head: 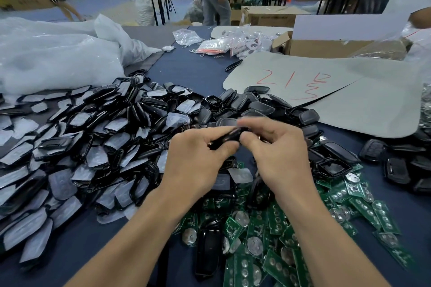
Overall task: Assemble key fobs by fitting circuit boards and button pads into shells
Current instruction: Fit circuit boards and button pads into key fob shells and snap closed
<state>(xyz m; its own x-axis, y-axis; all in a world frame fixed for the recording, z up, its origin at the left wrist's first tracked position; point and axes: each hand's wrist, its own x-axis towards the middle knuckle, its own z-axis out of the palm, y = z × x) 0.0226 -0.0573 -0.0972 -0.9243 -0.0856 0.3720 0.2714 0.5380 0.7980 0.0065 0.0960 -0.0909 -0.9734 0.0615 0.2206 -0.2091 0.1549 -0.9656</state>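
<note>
A black key fob shell (pixel 227 138) is held above the table between both hands. My left hand (pixel 198 158) grips its left end with curled fingers. My right hand (pixel 277 151) pinches its right end; those fingertips are blurred. Below the hands lies a heap of green circuit boards (pixel 279 235) with round coin-cell holders. A large pile of black shells with film-covered faces (pixel 93 142) spreads to the left. More black shell halves (pixel 256 105) lie just beyond the hands. What sits inside the held shell is hidden by my fingers.
Black button-pad pieces (pixel 396 165) lie at the right. A grey sheet with red writing (pixel 326 91) covers the right of the dark blue table (pixel 191 70). White plastic bags (pixel 58 58) sit far left, small bagged parts (pixel 233 44) and a cardboard box (pixel 326 46) behind. People stand beyond.
</note>
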